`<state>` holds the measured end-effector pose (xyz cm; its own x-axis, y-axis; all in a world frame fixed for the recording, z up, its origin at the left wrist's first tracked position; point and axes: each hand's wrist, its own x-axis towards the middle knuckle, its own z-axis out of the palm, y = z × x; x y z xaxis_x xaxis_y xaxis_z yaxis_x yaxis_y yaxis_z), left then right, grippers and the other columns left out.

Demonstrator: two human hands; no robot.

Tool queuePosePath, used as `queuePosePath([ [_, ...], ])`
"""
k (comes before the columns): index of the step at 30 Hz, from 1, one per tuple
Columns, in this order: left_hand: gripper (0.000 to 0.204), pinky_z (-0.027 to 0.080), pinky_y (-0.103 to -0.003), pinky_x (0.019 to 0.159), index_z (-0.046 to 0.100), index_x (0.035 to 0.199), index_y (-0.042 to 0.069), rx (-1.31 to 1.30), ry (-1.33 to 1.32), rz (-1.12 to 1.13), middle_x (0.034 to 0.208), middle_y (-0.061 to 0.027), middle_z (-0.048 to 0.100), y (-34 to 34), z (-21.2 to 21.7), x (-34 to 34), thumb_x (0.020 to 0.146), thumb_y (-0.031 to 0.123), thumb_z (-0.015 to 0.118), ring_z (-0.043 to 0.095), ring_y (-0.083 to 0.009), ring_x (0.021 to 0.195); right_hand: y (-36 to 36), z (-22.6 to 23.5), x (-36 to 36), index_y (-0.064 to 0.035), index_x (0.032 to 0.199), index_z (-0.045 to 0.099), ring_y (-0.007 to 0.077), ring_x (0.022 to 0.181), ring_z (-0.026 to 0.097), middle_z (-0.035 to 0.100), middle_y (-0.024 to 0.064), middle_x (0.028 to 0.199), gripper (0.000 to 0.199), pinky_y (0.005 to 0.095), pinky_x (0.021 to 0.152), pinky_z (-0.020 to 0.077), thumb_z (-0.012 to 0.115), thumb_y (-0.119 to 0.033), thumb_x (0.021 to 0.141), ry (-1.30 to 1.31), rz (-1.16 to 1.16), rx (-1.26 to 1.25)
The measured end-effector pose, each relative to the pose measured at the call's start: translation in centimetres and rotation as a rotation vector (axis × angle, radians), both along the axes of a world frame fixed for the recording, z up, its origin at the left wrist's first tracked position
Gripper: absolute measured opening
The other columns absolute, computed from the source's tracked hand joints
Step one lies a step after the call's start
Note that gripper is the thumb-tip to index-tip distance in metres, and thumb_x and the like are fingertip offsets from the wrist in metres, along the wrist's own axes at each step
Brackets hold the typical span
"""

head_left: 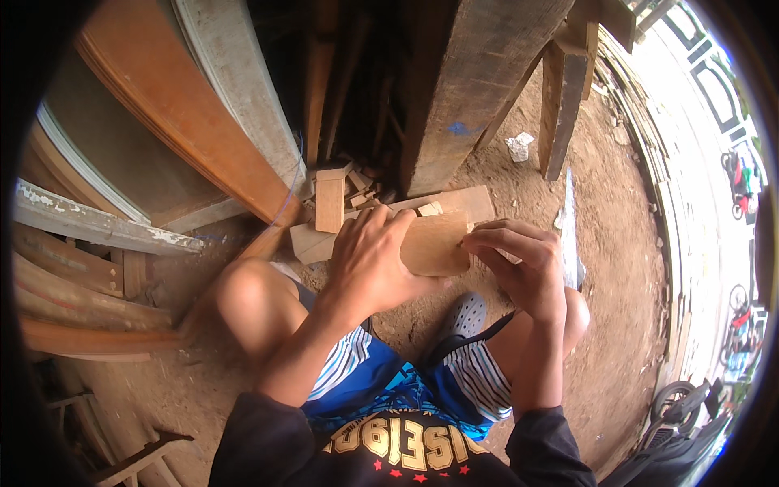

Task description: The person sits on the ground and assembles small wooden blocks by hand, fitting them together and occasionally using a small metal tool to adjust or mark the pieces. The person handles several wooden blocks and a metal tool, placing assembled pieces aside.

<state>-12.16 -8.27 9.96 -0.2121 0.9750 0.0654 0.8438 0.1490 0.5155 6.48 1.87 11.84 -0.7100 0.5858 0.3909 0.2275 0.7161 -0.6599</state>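
Pale, flat wood fills the middle of the view: a small wooden piece point(434, 243) held up between both hands above the person's knees. The left hand point(369, 260) wraps over its left side, fingers point(381, 223) curled together across the top edge and thumb pressing the near face. The right hand point(519, 264) meets its right edge, fingers point(499, 237) bent and pinching the rim; whether something thin sits under them is hard to tell from here. Beyond the hands lies a heap of wood offcuts point(329, 203) on the dirt floor point(617, 268), next to a thick upright timber post point(471, 81). A curved orange-brown board point(174, 105) leans at the left. A grey clog point(464, 316) shows between the knees, and a crumpled white scrap point(519, 146) lies near a wooden leg point(561, 114).
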Motion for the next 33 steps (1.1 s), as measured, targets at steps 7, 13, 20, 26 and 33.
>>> queuePosePath([
  [7, 0.084, 0.045, -0.044, 0.097, 0.059, 0.119, 0.002, -0.115, 0.043, -0.005, 0.112, -0.0222, 0.061, -0.1, -1.4, -0.1, 0.060, 0.056, 0.083, 0.057, -0.0368, 0.110, 0.8, 0.9, 1.2, 0.0060, 0.090, 0.069, 0.0207, 0.081, 0.070, 0.071, 0.0156, 0.088, 0.015, 0.0284, 0.071, 0.0563, 0.068, 0.013, 0.076, 0.402, -0.228, 0.158],
  [13, 0.093, 0.044, -0.044, 0.098, 0.057, 0.123, -0.003, -0.150, -0.048, 0.002, 0.117, -0.0251, 0.060, -0.3, -0.7, -0.6, 0.057, 0.056, 0.085, 0.056, -0.0381, 0.112, 3.1, 3.4, 9.1, 0.0035, 0.095, 0.070, 0.0149, 0.079, 0.069, 0.072, 0.0109, 0.090, 0.011, 0.0252, 0.071, 0.0552, 0.068, 0.004, 0.084, 0.464, -0.807, 0.187],
  [20, 0.086, 0.045, -0.044, 0.096, 0.058, 0.119, -0.005, -0.120, -0.096, 0.021, 0.116, -0.0243, 0.062, 0.5, -0.2, -0.2, 0.057, 0.046, 0.088, 0.058, -0.0379, 0.111, 3.6, -6.1, 19.8, -0.0021, 0.101, 0.074, 0.0155, 0.075, 0.069, 0.074, 0.0107, 0.093, 0.016, 0.0276, 0.066, 0.0573, 0.069, -0.007, 0.086, 0.112, -1.088, -0.109],
  [26, 0.085, 0.047, -0.043, 0.093, 0.057, 0.122, -0.003, -0.125, -0.054, 0.073, 0.116, -0.0220, 0.061, 0.8, -0.1, -0.1, 0.057, 0.041, 0.090, 0.059, -0.0378, 0.108, 3.3, -16.3, 24.1, 0.0012, 0.099, 0.072, 0.0122, 0.070, 0.068, 0.073, 0.0093, 0.082, 0.017, 0.0245, 0.059, 0.0537, 0.071, -0.003, 0.082, -0.037, -1.065, -0.210],
  [33, 0.081, 0.045, -0.044, 0.093, 0.058, 0.121, 0.001, -0.150, -0.076, 0.094, 0.112, -0.0203, 0.060, 1.0, -0.3, 0.0, 0.057, 0.039, 0.090, 0.056, -0.0376, 0.108, 5.1, -20.7, 26.2, 0.0007, 0.098, 0.072, 0.0141, 0.070, 0.069, 0.072, 0.0100, 0.080, 0.017, 0.0270, 0.063, 0.0539, 0.069, -0.004, 0.081, 0.017, -1.152, -0.221],
])
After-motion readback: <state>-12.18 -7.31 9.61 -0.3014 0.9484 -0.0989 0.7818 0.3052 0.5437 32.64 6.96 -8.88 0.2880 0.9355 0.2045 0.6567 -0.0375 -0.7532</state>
